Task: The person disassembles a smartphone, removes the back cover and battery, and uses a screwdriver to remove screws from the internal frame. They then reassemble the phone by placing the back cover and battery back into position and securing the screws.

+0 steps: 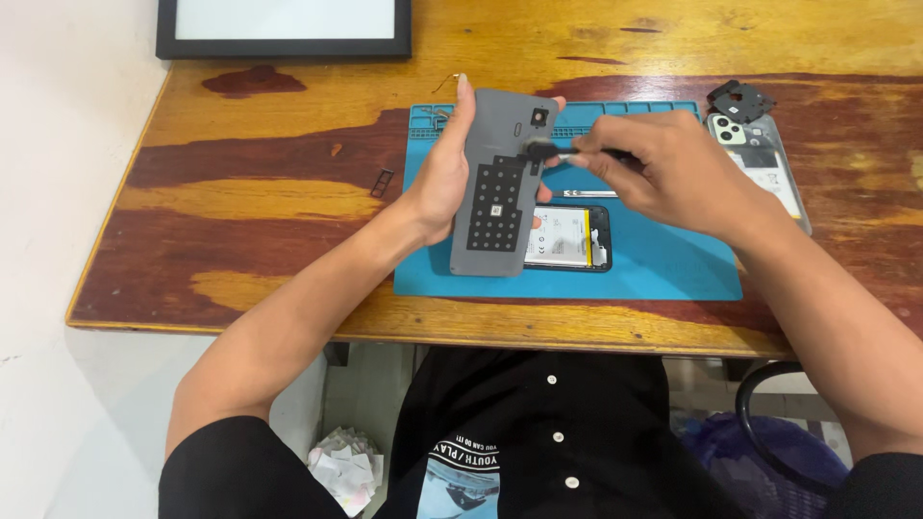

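Two hands on one back cover

Left hand (437,183) grips grey back cover (500,183) upright, long axis 12–6. Right hand (673,168) pinches black tool (567,151), tip touching cover from 3 o'clock. Beyond: opened phone (567,237) on blue mat (663,259).

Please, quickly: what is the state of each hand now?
Left hand: closed on the grey phone back cover, holding it upright over the blue mat.
Right hand: closed on a thin black tool, tip against the cover.

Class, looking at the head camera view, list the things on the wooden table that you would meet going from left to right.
Small black tray → left hand → grey back cover → right hand → clear phone case.
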